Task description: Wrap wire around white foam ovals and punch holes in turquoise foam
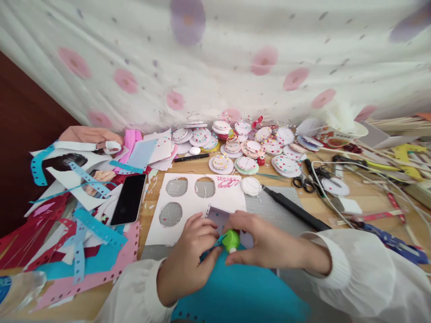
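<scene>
Near the bottom middle, my right hand is closed around a small green and white paper punch. My left hand pinches the edge of a blue sheet of paper between thumb and fingers, right beside the punch. The sheet's edge meets the punch, and a row of small holes runs along its lower left edge. Partly under both hands lies a pale purple piece of paper. Behind them is a white sheet with round holes cut out.
Scrap paper strips and a phone lie left, with a bottle at the corner. Several decorated paper discs line the back. To the right are a black pen-like tool, scissors and a white cable.
</scene>
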Tool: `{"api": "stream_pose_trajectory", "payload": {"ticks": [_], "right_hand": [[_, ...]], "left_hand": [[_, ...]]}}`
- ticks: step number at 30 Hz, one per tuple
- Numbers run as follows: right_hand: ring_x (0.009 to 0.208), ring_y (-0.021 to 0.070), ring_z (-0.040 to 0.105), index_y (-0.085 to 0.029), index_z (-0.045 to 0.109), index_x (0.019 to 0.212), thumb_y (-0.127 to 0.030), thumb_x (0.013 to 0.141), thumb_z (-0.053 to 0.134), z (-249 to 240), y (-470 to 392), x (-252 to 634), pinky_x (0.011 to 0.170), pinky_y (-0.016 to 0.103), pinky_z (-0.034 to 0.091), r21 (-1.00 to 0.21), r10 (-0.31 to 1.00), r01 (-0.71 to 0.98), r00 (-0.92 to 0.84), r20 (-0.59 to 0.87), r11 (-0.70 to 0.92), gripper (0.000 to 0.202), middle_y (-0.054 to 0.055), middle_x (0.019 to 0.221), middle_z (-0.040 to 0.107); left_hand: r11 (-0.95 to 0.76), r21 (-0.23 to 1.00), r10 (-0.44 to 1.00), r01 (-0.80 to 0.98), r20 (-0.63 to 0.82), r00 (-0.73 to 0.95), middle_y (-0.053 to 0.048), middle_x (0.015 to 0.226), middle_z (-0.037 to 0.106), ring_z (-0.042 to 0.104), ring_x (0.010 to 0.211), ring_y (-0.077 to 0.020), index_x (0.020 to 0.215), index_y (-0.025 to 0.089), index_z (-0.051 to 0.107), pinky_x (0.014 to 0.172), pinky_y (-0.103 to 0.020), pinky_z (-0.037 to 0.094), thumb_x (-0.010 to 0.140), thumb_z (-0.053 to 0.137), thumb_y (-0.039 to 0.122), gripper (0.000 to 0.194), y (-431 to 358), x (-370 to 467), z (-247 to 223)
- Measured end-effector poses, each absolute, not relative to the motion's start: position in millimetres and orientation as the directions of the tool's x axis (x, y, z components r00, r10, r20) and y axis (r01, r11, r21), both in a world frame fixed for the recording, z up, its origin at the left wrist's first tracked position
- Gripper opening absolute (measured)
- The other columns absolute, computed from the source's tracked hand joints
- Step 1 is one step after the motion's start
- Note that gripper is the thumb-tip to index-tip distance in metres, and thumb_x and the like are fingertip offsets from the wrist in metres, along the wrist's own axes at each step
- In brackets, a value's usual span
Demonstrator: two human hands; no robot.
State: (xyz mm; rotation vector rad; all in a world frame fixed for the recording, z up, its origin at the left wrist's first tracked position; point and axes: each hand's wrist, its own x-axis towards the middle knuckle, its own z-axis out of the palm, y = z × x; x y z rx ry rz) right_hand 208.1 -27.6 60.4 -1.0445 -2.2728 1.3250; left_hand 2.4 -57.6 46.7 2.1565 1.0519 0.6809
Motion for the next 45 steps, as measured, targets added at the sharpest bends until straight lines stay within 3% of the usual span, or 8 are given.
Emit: {"api": "stream_pose_trajectory", "payload": {"ticks": [10, 14, 18, 28, 33, 38, 42, 45], "right_hand": [[0.078, 0.0184, 0.053, -0.015, 0.060, 0.096, -0.037, 0.078, 0.066, 62.0, -26.8, 204.4, 0.068, 0.030, 0.041, -0.780, 0.719, 0.500, -0.688, -0.094, 0.377, 0.029, 0.007, 0.086, 0.059], [0.075, 0.0173, 0.052, -0.016, 0.057, 0.091, -0.036, 0.079, 0.064, 64.5, -26.3, 203.6, 0.066, 0.029, 0.040, -0.772, 0.725, 0.501, -0.684, -0.078, 0.390, 0.024, 0.006, 0.084, 0.059], [0.069, 0.0153, 0.048, -0.016, 0.051, 0.079, -0.032, 0.078, 0.062, 64.7, -26.6, 202.4, 0.061, 0.028, 0.036, -0.745, 0.714, 0.520, -0.695, -0.084, 0.418, 0.019, 0.004, 0.079, 0.056], [0.066, 0.0130, 0.045, -0.017, 0.048, 0.078, -0.024, 0.076, 0.060, 62.2, -29.3, 200.2, 0.058, 0.026, 0.034, -0.798, 0.730, 0.455, -0.683, -0.028, 0.395, 0.014, 0.002, 0.076, 0.055], [0.066, 0.0125, 0.046, -0.016, 0.052, 0.081, -0.026, 0.078, 0.062, 63.4, -26.2, 197.5, 0.059, 0.025, 0.035, -0.817, 0.740, 0.461, -0.670, -0.064, 0.347, 0.014, 0.002, 0.076, 0.057], [0.066, 0.0117, 0.046, -0.016, 0.056, 0.083, -0.040, 0.077, 0.067, 66.6, -26.5, 201.8, 0.059, 0.024, 0.035, -0.806, 0.732, 0.480, -0.676, -0.089, 0.346, 0.027, 0.000, 0.075, 0.056], [0.069, 0.0120, 0.049, -0.017, 0.059, 0.086, -0.045, 0.077, 0.069, 67.1, -25.0, 205.1, 0.062, 0.024, 0.037, -0.827, 0.736, 0.477, -0.667, -0.120, 0.297, 0.032, 0.000, 0.077, 0.058], [0.067, 0.0117, 0.048, -0.017, 0.060, 0.086, -0.050, 0.075, 0.069, 66.6, -25.1, 207.4, 0.060, 0.024, 0.038, -0.829, 0.728, 0.488, -0.668, -0.154, 0.273, 0.036, 0.000, 0.075, 0.057]], "left_hand": [[-0.509, 0.679, 0.790, 0.529, 0.125, 0.600, -0.003, 0.090, 0.067, 0.056, 0.097, -0.0211, 0.081, 0.019, 0.063, 0.102, -0.044, 0.033, 0.079, 0.059, 0.015, 0.006, -48.1, 2.6, 60.2], [-0.485, 0.657, 0.808, 0.577, 0.083, 0.583, -0.007, 0.099, 0.063, 0.053, 0.096, -0.0265, 0.090, 0.017, 0.060, 0.087, -0.043, 0.040, 0.061, 0.077, 0.041, 0.041, -44.4, 3.8, 70.7], [-0.477, 0.643, 0.804, 0.599, 0.045, 0.593, -0.002, 0.073, 0.057, 0.053, 0.079, -0.0218, 0.071, 0.018, 0.054, 0.074, -0.037, 0.038, 0.059, 0.073, 0.063, 0.051, -39.6, 10.7, 70.0], [-0.539, 0.678, 0.768, 0.500, 0.151, 0.623, 0.002, 0.063, 0.050, 0.049, 0.070, -0.0156, 0.065, 0.017, 0.046, 0.073, -0.033, 0.032, 0.073, 0.069, 0.049, 0.040, -33.7, 12.9, 64.3], [-0.527, 0.648, 0.774, 0.550, 0.097, 0.626, 0.002, 0.064, 0.049, 0.049, 0.071, -0.0165, 0.065, 0.017, 0.045, 0.075, -0.035, 0.032, 0.076, 0.063, 0.057, 0.045, -34.1, 7.6, 63.6], [-0.536, 0.614, 0.778, 0.579, 0.092, 0.621, 0.001, 0.067, 0.051, 0.048, 0.072, -0.0173, 0.067, 0.017, 0.048, 0.077, -0.036, 0.033, 0.064, 0.067, 0.067, 0.054, -39.6, -0.5, 63.5], [-0.563, 0.607, 0.759, 0.561, 0.110, 0.642, 0.003, 0.059, 0.044, 0.046, 0.069, -0.0140, 0.058, 0.016, 0.039, 0.077, -0.034, 0.034, 0.084, 0.061, 0.041, 0.042, -45.0, -7.2, 58.0], [-0.534, 0.628, 0.795, 0.566, 0.145, 0.589, 0.003, 0.059, 0.044, 0.047, 0.070, -0.0132, 0.058, 0.016, 0.037, 0.078, -0.033, 0.035, 0.087, 0.057, 0.027, 0.037, -47.5, -10.8, 52.8]]}}
